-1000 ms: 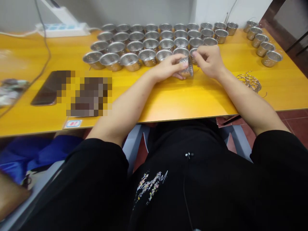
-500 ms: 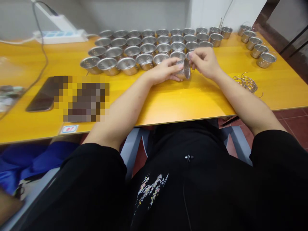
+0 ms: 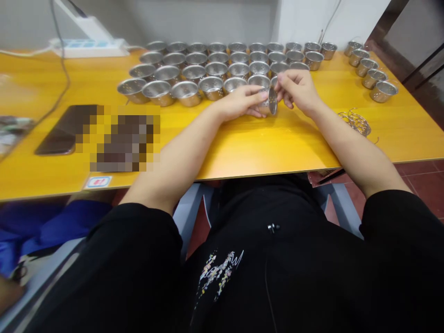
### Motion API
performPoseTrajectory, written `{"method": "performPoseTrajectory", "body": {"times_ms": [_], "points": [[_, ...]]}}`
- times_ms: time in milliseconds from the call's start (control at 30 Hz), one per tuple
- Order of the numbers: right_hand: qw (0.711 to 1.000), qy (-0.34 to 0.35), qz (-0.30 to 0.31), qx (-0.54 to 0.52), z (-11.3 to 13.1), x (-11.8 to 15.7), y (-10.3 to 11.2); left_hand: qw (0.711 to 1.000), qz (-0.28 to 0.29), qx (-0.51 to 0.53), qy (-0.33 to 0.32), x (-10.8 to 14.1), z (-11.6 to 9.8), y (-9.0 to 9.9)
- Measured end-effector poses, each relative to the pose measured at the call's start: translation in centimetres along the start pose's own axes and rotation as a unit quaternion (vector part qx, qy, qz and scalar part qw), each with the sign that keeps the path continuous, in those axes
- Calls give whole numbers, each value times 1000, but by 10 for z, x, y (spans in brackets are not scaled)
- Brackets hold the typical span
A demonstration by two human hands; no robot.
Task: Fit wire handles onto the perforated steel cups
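Well, far left: a phone [image 3: 58, 132] lay on the yellow table [image 3: 277, 150], beside something too pixelated to tell.
Ahead: rows of matching cups [image 3: 211, 69] stood just beyond my hands.
Left hand: my left hand [image 3: 239, 102] was closed around a perforated steel cup [image 3: 271, 101].
Right hand: my right hand [image 3: 298, 91] was pinched at that cup's rim; I can't tell if it gripped.
Far right: wire rings [image 3: 355, 123] lay near a short row of cups [image 3: 373, 69].

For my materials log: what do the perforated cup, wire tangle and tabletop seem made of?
The perforated cup, held by the left hand and right hand, looks like stainless steel: bright, silvery sheen. The wire tangle looks like thin shiny metal, alloy unclear. The tabletop looks like yellow laminate, going by its glossy surface.
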State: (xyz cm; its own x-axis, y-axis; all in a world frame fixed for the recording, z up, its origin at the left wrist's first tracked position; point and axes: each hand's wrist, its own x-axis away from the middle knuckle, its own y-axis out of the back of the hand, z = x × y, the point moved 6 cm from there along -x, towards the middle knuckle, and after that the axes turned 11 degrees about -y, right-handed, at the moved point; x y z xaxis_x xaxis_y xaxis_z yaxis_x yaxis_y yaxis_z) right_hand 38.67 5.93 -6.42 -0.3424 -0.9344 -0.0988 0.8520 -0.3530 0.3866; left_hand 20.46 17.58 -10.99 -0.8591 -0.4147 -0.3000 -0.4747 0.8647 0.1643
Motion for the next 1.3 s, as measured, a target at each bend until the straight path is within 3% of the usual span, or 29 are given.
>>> {"method": "performPoseTrajectory", "body": {"times_ms": [433,700,833,1033,1300], "points": [[994,-16,77,-81,-23,-15,-6,1000,-7,-8,9,2,-4,-3],[992,-7,87,-92,-17,-9,-10,1000,2,9,-11,2,-1,-2],[992,-38,83,-84,-26,-15,-9,1000,6,24,-9,2,0,-4],[983,26,129,-128,-36,-27,-15,1000,17,25,0,3,-3,-5],[977,49,139,-152,-29,-27,-10,999,12,36,-3,1,4,0]]}}
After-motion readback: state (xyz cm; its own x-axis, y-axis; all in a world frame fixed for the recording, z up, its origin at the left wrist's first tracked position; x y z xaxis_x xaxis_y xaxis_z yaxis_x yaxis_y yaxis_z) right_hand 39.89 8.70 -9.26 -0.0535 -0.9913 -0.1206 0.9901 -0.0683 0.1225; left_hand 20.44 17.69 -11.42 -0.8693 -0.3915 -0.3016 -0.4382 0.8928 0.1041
